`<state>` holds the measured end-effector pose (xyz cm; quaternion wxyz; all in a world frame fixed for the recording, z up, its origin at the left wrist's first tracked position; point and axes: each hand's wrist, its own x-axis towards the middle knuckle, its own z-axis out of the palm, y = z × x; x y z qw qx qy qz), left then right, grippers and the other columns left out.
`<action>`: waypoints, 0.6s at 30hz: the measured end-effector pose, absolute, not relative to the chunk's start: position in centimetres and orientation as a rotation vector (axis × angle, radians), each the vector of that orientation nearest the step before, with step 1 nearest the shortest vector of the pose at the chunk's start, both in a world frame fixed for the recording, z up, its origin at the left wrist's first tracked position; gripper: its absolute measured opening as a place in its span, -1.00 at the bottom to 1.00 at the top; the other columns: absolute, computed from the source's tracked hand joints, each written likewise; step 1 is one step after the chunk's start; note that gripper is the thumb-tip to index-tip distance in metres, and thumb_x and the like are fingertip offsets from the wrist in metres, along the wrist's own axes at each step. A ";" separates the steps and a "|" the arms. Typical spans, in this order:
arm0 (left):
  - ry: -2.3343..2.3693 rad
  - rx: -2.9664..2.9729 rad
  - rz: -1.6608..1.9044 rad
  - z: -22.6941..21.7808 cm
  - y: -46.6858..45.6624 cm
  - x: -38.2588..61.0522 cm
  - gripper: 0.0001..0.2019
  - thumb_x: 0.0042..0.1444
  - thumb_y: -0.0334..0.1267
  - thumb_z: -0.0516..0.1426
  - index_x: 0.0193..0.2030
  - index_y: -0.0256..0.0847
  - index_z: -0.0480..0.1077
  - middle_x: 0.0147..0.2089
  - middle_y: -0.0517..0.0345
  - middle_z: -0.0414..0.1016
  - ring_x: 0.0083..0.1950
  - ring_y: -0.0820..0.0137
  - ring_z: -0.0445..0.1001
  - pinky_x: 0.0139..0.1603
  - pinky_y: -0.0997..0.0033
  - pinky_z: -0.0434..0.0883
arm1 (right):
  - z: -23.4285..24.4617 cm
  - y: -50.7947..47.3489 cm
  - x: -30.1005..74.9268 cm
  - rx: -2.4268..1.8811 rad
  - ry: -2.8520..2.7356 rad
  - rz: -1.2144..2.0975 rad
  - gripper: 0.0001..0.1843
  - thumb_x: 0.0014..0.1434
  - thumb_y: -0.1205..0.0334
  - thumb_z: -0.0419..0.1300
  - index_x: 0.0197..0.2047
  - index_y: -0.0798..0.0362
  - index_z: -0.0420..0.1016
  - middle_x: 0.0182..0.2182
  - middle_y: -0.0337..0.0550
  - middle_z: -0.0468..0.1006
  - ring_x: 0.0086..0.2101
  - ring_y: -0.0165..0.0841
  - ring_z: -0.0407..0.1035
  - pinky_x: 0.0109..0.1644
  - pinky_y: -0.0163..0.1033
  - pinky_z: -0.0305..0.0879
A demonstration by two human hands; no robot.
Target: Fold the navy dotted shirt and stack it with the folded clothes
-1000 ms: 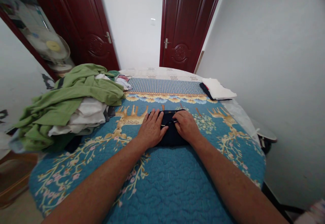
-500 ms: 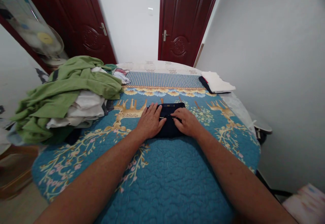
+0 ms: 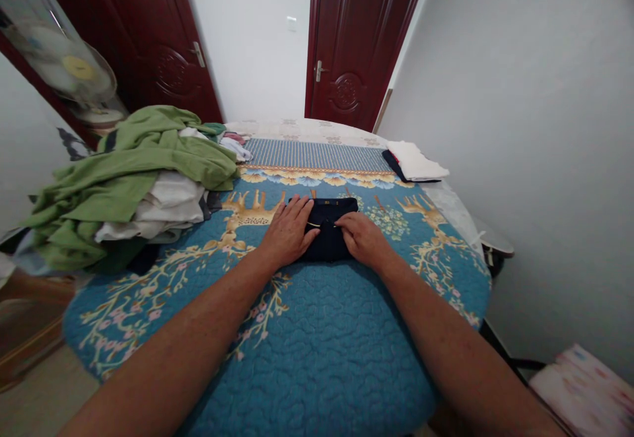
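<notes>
While both bare forearms reach forward across the bed, the left hand and the right hand meet on a folded dark navy cloth garment. It lies just ahead of the wrists, on a blue quilted bedspread printed with golden deer and pink blossoms. The bundle is a compact, nearly square shape, so its long axis is hard to judge, though its far edge looks slightly wider. The left fingers are spread and lie flat over its left side, pointing forward and to the right. The right fingers are curled and close together, their tips near a thin pale line at the middle of the cloth; whether they pinch that line, I cannot tell. Both hands touch the garment, and neither is clearly nearer. To the left, a rumpled green cloth garment sits on a heap of white fabric. Beyond the hands, a folded white cloth lies at the bed's far right corner.
</notes>
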<state>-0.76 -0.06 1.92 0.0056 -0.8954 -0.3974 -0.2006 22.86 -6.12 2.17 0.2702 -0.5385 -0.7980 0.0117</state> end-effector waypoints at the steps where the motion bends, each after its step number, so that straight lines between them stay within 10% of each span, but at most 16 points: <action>1: -1.224 -2.809 -0.620 2.0 -0.2 -0.8 -0.35 0.45 0.01 0.00 0.56 -0.27 0.11 0.62 -0.15 0.10 0.65 0.05 -0.04 0.63 -0.09 -0.04 | 2.2 -6.3 22.9 -1.451 -2.147 0.027 -0.59 0.38 0.41 0.03 0.09 0.07 0.65 0.01 0.07 0.63 0.06 -0.15 0.45 0.27 0.04 0.37; 10: -1.384 -2.711 -0.527 1.0 -1.2 0.2 -0.24 0.42 0.13 0.01 0.58 -0.35 0.08 0.62 -0.40 -0.01 0.65 -0.16 -0.09 0.59 -0.18 0.01 | 1.5 -6.4 21.3 -1.688 -1.949 -0.172 -0.31 0.50 0.00 0.00 0.51 0.27 0.22 0.50 0.30 0.14 0.50 0.04 -0.06 0.53 0.28 -0.01; 18: -1.555 -2.694 -0.516 0.0 1.2 0.0 -0.07 0.36 0.33 -0.04 0.58 -0.41 0.03 0.61 -0.53 -0.02 0.62 -0.20 0.02 0.53 -0.14 0.12 | 0.3 -5.5 21.2 -1.920 -2.128 0.020 -0.11 0.50 -0.26 -0.12 0.54 0.34 0.14 0.53 0.34 0.04 0.51 0.13 -0.10 0.53 0.30 -0.09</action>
